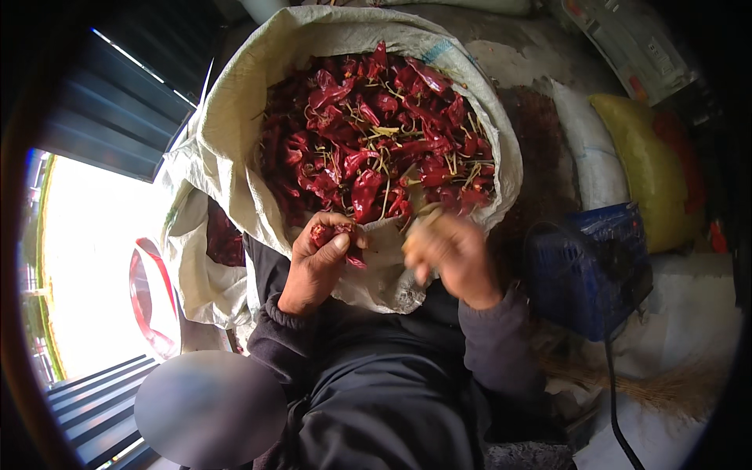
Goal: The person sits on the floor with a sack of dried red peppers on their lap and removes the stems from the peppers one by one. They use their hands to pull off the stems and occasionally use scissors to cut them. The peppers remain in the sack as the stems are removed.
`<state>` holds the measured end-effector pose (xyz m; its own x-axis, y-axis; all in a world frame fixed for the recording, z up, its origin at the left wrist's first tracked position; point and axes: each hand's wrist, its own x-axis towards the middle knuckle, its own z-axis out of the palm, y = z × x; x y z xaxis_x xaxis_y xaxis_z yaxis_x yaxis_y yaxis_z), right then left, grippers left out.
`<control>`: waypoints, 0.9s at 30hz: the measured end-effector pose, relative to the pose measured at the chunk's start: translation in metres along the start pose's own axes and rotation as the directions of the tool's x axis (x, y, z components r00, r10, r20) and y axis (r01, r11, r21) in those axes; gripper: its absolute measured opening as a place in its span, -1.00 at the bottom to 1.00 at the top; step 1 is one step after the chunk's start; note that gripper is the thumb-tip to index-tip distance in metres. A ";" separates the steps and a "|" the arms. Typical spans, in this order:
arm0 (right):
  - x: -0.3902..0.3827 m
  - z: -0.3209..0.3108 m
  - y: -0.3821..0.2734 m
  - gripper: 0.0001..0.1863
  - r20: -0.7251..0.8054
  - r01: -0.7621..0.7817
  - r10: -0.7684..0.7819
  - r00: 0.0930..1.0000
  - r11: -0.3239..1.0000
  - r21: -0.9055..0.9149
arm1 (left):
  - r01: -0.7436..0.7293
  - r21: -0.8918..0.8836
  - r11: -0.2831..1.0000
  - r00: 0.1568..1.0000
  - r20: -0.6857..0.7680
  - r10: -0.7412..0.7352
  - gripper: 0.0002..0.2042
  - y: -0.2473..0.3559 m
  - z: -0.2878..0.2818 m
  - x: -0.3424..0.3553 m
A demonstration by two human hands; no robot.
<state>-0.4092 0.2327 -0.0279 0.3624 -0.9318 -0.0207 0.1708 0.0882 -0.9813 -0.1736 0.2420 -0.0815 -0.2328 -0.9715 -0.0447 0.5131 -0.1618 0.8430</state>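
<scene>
A large white woven sack [227,129] stands open in front of me with its rim rolled back. Dried red chili peppers [366,192], many with pale stems, fill it. Over the near rim, my left hand [317,262] is closed around a dried chili pepper [356,254], whose dark red skin shows past the thumb and fingers. To its right, my right hand [454,254] hangs over the same rim, apart from the left. Motion smears its fingers, so what they hold, if anything, cannot be made out.
Another white sack [188,274] with red chilies stands at the left, near a bright opening. On the right are a blue plastic crate [583,266], a yellow sack [638,157], a white sack [591,149] and a straw broom [650,388]. A dark cable [615,407] runs below the crate.
</scene>
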 end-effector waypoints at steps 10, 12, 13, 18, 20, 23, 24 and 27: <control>-0.016 0.015 0.021 -0.83 0.265 0.148 -0.018 0.964 0.865 -0.479 | -0.008 0.977 0.214 0.938 -0.067 0.339 -0.70 -0.001 0.017 0.059; -0.011 0.014 0.025 -0.83 0.215 0.203 -0.100 0.971 0.820 -0.536 | 0.054 0.996 -0.076 0.914 -0.019 0.405 -0.69 -0.010 0.024 0.073; -0.009 0.014 0.028 -0.84 0.194 0.228 -0.142 0.971 0.794 -0.563 | 0.039 0.998 -0.051 0.907 -0.014 0.422 -0.73 -0.012 0.022 0.074; -0.012 0.010 0.030 -0.86 0.078 0.195 -0.182 0.980 0.815 -0.546 | -0.111 0.947 0.301 0.863 -0.058 0.501 -0.87 -0.018 0.005 0.066; -0.011 0.009 0.030 -0.86 -0.005 0.141 -0.174 0.985 0.811 -0.568 | -0.182 0.893 0.413 0.849 -0.069 0.523 -0.83 -0.011 0.006 0.057; 0.001 0.014 0.030 -0.79 -0.114 0.080 -0.173 0.978 0.822 -0.564 | -0.200 0.918 0.344 0.860 -0.004 0.510 -0.82 0.004 0.005 0.041; 0.006 0.016 0.028 -0.68 -0.129 0.078 -0.176 0.976 0.832 -0.549 | -0.252 0.946 0.205 0.852 0.116 0.511 -0.77 0.013 0.009 0.036; 0.017 0.022 0.017 -0.61 -0.131 0.068 -0.180 0.975 0.803 -0.593 | -0.445 0.896 0.010 0.804 0.394 0.446 -0.77 0.026 0.016 0.025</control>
<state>-0.3799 0.2266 -0.0405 0.2029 -0.9704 0.1310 -0.3812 -0.2015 -0.9023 -0.1795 0.2160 -0.0521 -0.2840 -0.7847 0.5511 -0.6312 0.5856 0.5086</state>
